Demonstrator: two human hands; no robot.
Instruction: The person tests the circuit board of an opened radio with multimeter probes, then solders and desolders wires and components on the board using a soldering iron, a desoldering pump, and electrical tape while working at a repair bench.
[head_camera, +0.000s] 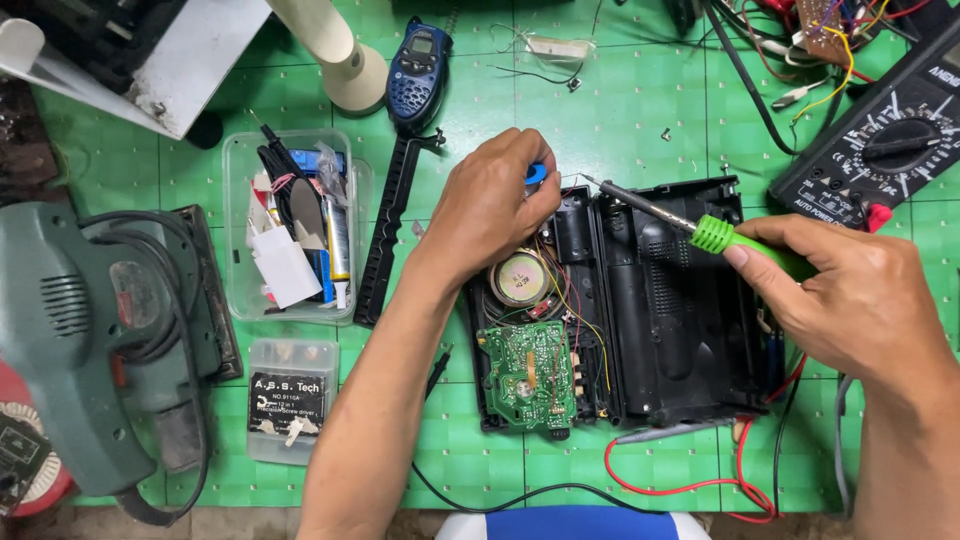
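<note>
Holding a soldering iron (700, 228) with a green grip, my right hand (860, 300) is curled around the handle, thumb pressed along the top, and the metal tip points up-left toward the upper edge of an opened black radio (650, 310). That radio lies split in two halves on the green cutting mat (620, 110), between my two hands. My left hand (490, 205) rests over the upper left corner of the left half, fingers bent down and closed on something small and blue (536, 174) — I cannot tell what it is.

Inside the left half I see a round speaker (520, 278) just below my left hand, and beneath it a green circuit board (528, 372), with thin coloured wires running between them. Red and black leads (690, 482) loop on the mat below the radio.

At the far right sits a black multimeter (880, 140). To the left, well apart from my hands, stand a clear plastic tub of small parts (290, 230), a blue handheld radio (418, 75) and a green power sander (90, 340).
</note>
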